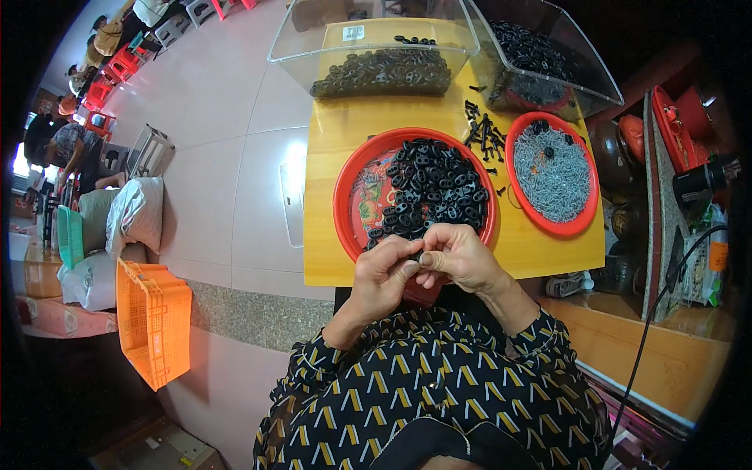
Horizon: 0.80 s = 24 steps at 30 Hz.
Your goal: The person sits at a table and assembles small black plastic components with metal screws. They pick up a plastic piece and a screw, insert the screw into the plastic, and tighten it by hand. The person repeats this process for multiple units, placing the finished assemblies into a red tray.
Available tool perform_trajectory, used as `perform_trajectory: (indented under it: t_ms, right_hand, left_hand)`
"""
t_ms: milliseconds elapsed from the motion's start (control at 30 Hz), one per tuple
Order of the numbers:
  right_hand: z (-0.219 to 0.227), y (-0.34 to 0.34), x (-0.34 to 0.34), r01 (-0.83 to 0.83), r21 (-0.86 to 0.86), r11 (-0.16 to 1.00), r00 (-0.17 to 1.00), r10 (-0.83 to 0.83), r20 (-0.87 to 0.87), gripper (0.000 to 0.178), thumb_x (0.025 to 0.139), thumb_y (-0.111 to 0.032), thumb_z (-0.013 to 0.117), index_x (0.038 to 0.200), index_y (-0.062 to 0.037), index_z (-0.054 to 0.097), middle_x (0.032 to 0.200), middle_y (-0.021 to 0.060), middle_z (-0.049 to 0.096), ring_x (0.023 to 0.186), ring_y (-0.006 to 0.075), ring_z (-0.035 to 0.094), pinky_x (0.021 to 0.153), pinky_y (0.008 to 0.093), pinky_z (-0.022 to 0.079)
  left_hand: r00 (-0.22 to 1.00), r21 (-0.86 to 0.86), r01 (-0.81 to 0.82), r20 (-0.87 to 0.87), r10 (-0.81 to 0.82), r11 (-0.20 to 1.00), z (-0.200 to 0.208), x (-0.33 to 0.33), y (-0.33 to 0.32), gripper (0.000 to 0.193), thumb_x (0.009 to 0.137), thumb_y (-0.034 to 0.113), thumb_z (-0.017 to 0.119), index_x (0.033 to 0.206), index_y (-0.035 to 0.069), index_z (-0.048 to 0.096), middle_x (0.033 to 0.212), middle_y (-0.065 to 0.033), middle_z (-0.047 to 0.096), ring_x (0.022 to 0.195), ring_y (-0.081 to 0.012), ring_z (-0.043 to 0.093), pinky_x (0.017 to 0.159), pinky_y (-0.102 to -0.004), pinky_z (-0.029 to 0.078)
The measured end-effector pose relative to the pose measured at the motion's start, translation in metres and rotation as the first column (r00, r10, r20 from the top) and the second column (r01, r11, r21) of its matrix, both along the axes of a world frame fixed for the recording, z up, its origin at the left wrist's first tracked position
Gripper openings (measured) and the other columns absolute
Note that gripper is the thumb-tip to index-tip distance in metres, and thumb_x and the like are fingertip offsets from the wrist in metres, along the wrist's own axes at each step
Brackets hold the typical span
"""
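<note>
My left hand (pixel 384 276) and my right hand (pixel 464 260) meet at the near edge of the yellow table (pixel 325 262). The thumb and fingers of both are pinched together, tip to tip. A small dark piece seems to be between them, mostly covered by the fingers. Just beyond my hands is a round red tray (pixel 339 205) with many small black oval plastic parts (pixel 439 180) with holes. To its right stands a smaller red tray (pixel 581 225) full of silvery screws (pixel 551 184), with a few black pieces on top.
Black peg-like pieces (pixel 487 135) lie loose between the trays. Two clear plastic bins (pixel 376 74) (pixel 540 70) of black parts stand at the table's far side. An orange crate (pixel 155 321) and white sacks (pixel 137 211) sit on the left. A black cable (pixel 652 309) hangs at right.
</note>
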State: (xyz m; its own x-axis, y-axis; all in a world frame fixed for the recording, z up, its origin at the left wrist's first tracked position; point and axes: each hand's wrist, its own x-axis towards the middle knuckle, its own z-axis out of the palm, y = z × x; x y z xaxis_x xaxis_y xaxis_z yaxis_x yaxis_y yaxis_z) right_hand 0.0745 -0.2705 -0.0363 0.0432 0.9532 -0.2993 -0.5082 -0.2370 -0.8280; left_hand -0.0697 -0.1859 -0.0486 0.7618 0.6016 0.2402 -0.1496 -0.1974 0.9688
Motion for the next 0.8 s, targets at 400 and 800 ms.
perform_trajectory:
  t_ms: [400,800]
  right_hand:
    - [0.015,-0.002,0.004,0.041,-0.034,0.999,0.990,-0.046,-0.134,0.017,0.083,-0.012,0.056,0.090,0.0029,0.054,0.076,0.0099,0.059,0.066,0.0159,0.061,0.057,0.0240,0.052]
    - [0.043,0.006,0.017,0.075,-0.022,0.997,0.953,-0.065,0.297,0.008,0.079,-0.007,0.055,0.078,0.0010,0.054,0.062,0.0076,0.057,0.052,0.0120,0.057,0.046,0.0227,0.048]
  left_hand:
    - [0.991,-0.446,0.039,0.132,0.023,0.894,-0.016,-0.007,-0.001,0.029,0.080,0.002,0.058,0.107,-0.004,0.055,0.087,-0.0033,0.051,0.078,-0.0091,0.048,0.066,-0.0205,0.039]
    - [0.991,-0.225,-0.100,0.060,0.117,0.969,-0.002,-0.012,-0.007,0.044,0.074,-0.006,0.058,0.116,-0.003,0.047,0.092,-0.0074,0.054,0.081,-0.0116,0.052,0.071,-0.0227,0.042]
